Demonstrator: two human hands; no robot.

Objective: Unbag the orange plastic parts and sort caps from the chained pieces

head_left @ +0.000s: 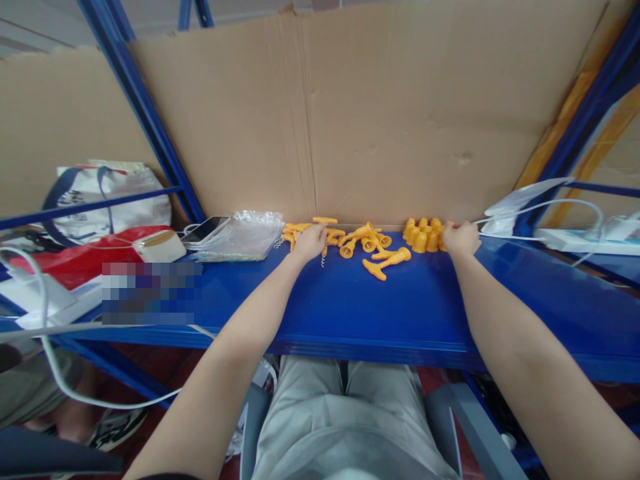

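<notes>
Several yellow plastic corkscrew parts (367, 241) lie scattered on the blue shelf (360, 313) against the cardboard back wall. My left hand (310, 241) is closed on a corkscrew whose metal spiral (323, 260) sticks out below the fingers, beside a pile of yellow handles (293, 232). My right hand (461, 239) rests at the right end of a tight group of upright yellow caps (424, 235), its fingers curled around one of them. Two assembled yellow pieces (387, 261) lie in front, between both hands.
A clear plastic bag (245, 235) and a phone (206, 229) lie left of the parts. Further left are a red bag (75, 257), a white box (160, 247) and a tote bag (107, 197). White cables and a power strip (570, 239) occupy the right. Blue frame struts rise on both sides.
</notes>
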